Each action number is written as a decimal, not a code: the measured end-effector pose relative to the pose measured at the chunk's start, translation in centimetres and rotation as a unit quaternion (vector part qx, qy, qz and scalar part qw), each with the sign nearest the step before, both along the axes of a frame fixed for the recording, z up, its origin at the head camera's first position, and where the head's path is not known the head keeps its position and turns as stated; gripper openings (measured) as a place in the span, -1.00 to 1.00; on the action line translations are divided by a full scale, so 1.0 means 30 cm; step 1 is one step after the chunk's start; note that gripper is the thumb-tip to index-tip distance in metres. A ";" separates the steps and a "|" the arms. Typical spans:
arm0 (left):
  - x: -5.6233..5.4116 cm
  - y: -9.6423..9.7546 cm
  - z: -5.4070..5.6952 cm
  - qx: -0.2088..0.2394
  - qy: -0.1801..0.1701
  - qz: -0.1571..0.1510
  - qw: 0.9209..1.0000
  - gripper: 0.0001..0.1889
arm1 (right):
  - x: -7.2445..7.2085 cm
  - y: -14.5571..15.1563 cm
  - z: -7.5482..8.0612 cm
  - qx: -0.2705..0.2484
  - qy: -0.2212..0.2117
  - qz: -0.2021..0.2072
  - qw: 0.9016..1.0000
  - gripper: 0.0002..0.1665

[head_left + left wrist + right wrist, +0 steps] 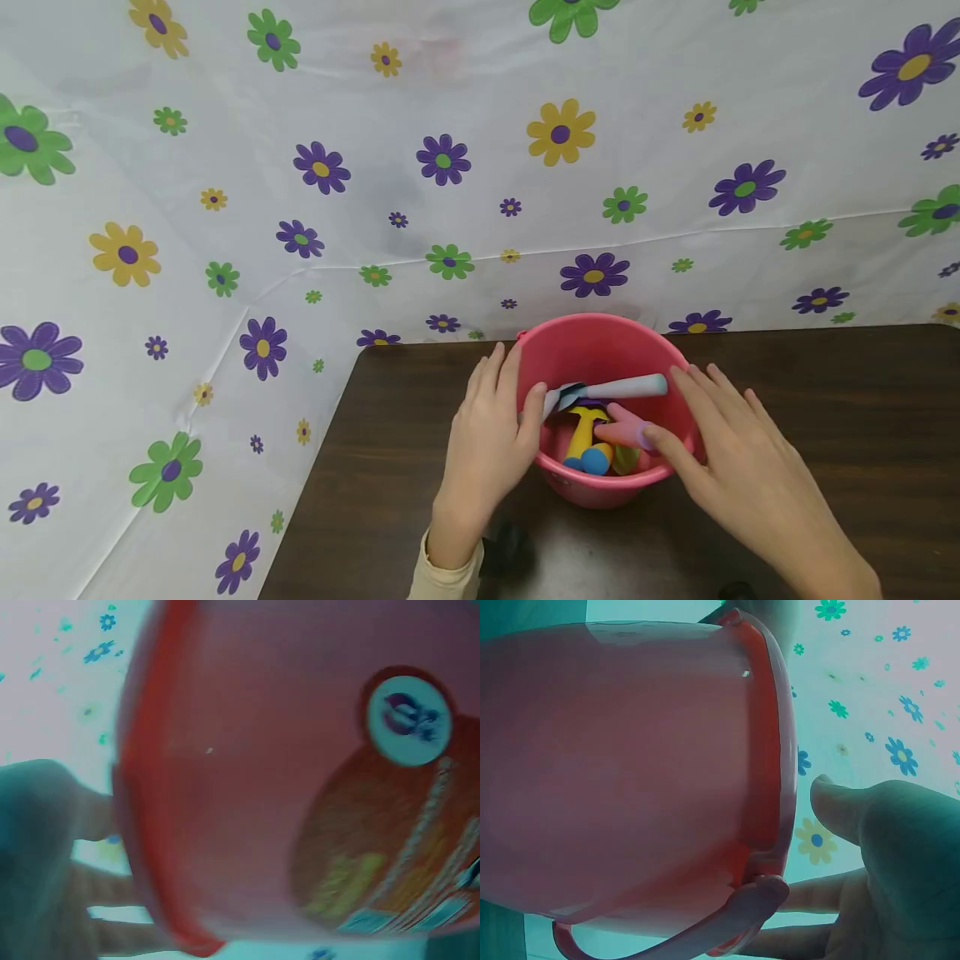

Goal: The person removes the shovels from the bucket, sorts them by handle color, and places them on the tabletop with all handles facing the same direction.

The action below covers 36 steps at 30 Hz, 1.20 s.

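A pink bucket point(596, 492) stands on the dark table, its mouth tilted toward the head view. At its left rim is my left hand point(491, 425), fingers straight and thumb over the edge. My right hand point(750, 467) is at the right rim with fingers spread and thumb reaching over the opening; in the right wrist view that thumb is apart from the rim, near the bucket's handle point(727, 922). Inside lie a pale blue-white stick-like piece point(626, 387), a yellow piece with a flared top point(583, 429), a blue round-ended piece point(597, 458) and a pink piece point(624, 425).
Brown wood-grain table point(390, 450) surrounds the bucket. Behind and to the left hangs a white flower-print sheet point(480, 108). Small dark objects lie near the front, one beside my left wrist point(457, 533). The bucket's side carries a printed label point(409, 720).
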State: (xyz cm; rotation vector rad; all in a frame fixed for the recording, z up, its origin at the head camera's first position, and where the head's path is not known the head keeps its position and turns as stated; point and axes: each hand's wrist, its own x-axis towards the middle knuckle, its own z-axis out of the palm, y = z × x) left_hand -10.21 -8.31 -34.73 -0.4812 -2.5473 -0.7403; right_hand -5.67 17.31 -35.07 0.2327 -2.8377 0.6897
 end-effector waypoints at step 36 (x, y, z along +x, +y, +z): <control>-0.123 0.007 -0.132 0.427 -0.191 -0.029 0.883 -0.58 | 0.020 -0.084 -0.010 -0.052 0.123 0.079 0.988 -0.23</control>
